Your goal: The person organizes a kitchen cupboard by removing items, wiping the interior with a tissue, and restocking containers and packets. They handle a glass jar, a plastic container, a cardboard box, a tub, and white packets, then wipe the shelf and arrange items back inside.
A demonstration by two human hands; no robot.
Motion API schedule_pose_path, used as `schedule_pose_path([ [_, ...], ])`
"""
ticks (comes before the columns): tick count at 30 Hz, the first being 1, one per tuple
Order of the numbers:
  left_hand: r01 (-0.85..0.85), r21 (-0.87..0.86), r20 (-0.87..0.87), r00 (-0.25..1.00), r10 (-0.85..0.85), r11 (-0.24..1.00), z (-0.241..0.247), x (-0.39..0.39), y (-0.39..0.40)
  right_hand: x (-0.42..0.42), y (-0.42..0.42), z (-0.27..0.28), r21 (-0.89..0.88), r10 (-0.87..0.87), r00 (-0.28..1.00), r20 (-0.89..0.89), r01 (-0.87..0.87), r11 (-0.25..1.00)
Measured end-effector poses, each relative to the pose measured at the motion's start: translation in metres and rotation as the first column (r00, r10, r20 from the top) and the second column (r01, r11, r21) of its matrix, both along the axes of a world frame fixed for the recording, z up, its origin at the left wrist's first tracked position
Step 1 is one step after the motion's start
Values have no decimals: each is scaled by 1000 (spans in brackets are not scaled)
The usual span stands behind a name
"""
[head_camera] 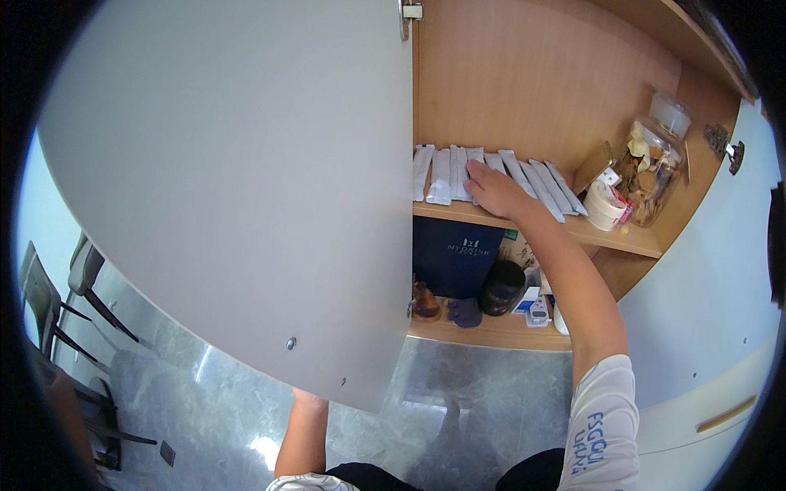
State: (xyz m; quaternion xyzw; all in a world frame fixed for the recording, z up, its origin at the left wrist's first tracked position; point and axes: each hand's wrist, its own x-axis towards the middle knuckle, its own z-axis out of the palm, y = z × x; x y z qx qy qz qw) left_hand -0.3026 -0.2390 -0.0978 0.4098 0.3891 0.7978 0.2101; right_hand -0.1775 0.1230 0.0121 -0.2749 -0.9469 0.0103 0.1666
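Note:
My right hand [494, 189] reaches into an open wooden cabinet. Its fingers rest over one of several slim white stick packets, and whether they grip it is not plain. The packets lie side by side along the upper shelf [638, 240]; one, a white stick packet [439, 178], lies left of the hand. At the lower edge of the large light grey cabinet door [227, 184], only the wrist end of my left hand [310, 398] shows. The door hides its fingers.
Right on the upper shelf stand a tape roll [604, 206] and a clear jar of dried pieces [648, 178]. Below are a dark blue box [457, 264], a black jar [502, 288] and an amber-brown object [426, 304]. Chairs [86, 270] stand far left on the glossy floor.

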Motion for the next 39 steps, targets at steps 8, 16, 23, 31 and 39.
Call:
schedule_pose_path([
  [8, 54, 71, 61, 996, -59, 996, -4, -1, 0, -8, -6, 7, 67, 24, 994, 104, -31, 997],
  [16, -36, 3, 114, 993, 35, 999, -5, -3, -1, -1, -10, 15, 52, -38, 996, -86, 43, 998],
  [23, -33, -6, 95, 995, 33, 999, -17, -6, 0, 42, 18, -1, 25, -120, 982, 147, 117, 993],
  [31, -69, 29, 13, 998, 69, 997, -13, -5, -2, 35, 23, 8, -142, -175, 981, -78, 163, 976],
  [39, -115, 11, -3, 993, 115, 993, -11, -1, -3, 25, 11, 3, -378, -229, 961, -152, 158, 912],
])
